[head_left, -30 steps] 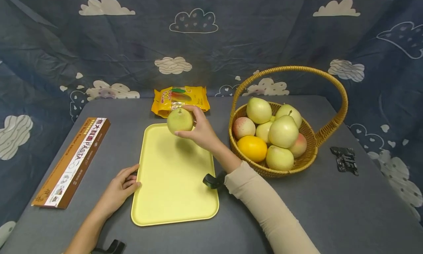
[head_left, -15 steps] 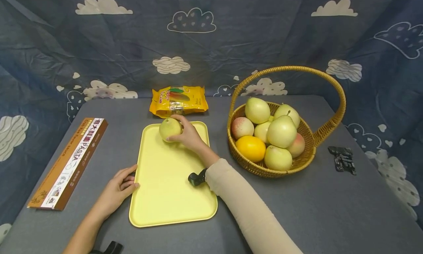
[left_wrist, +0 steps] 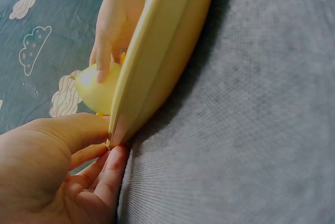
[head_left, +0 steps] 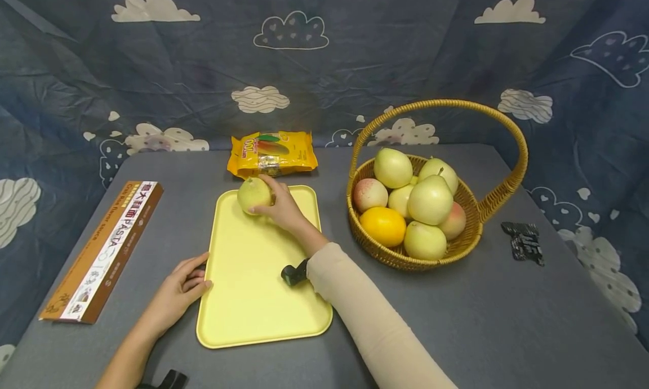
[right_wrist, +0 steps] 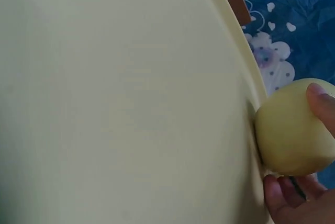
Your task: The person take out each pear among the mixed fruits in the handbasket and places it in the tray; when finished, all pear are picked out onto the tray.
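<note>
My right hand [head_left: 285, 210] grips a pale green-yellow pear [head_left: 252, 196] at the far left corner of a yellow rectangular tray [head_left: 258, 316]. In the right wrist view the pear [right_wrist: 293, 127] sits against the tray's raised rim, thumb on one side and fingers on the other. At the tray's left edge, my left hand [head_left: 174, 292] pinches the rim. The left wrist view shows that hand [left_wrist: 57, 166] with thumb and fingertips meeting at the tray edge [left_wrist: 157, 62]. Part of the pear is hidden behind the right fingers.
A wicker basket [head_left: 376, 254] with a tall handle stands right, heaped with pears, peach-like fruits and an orange-yellow fruit [head_left: 383, 227]. Behind the tray lies a yellow snack packet [head_left: 272, 154]. A pasta box [head_left: 103, 251] lies left, a crumpled black wrapper [head_left: 525, 244] far right.
My right hand has carried the pear left and down from above the tray's far edge to its far left corner. The left hand stays at the tray's left rim.
</note>
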